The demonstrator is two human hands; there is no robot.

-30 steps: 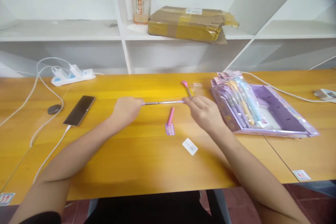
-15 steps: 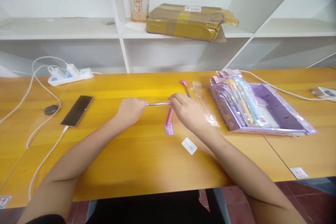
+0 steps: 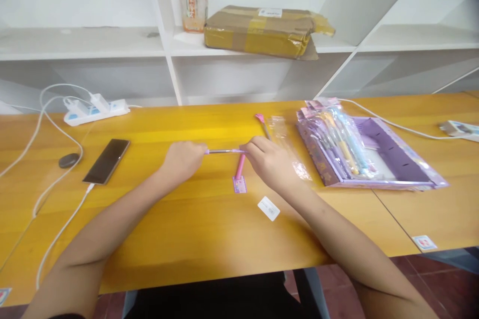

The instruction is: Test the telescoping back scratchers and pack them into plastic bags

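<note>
My left hand (image 3: pixel 184 162) is closed around one end of a purple back scratcher (image 3: pixel 220 151) with a thin silver rod. My right hand (image 3: pixel 270 160) pinches its other end, so the rod lies level between the two fists and both tips are hidden. Behind and below my right fingers, a pink back scratcher (image 3: pixel 240 165) lies on the table, with a hand-shaped pink head at the far end and a small card tag (image 3: pixel 240 184) at the near end. A white card (image 3: pixel 268 208) rests near my right wrist. Clear plastic wrappers (image 3: pixel 288 144) lie beyond my right hand.
To the right stands a purple display box (image 3: pixel 407 159) holding several wrapped back scratchers (image 3: pixel 342 142). A phone (image 3: pixel 107 161) on a charging cable, a dark oval object (image 3: pixel 69 160) and a power strip (image 3: pixel 96 112) lie left. Shelves behind carry a taped carton (image 3: pixel 258 32) and an orange package (image 3: pixel 193 2).
The view has shifted slightly, so things appear a little further left. Both hands keep their hold on the purple back scratcher, with the rod still level.
</note>
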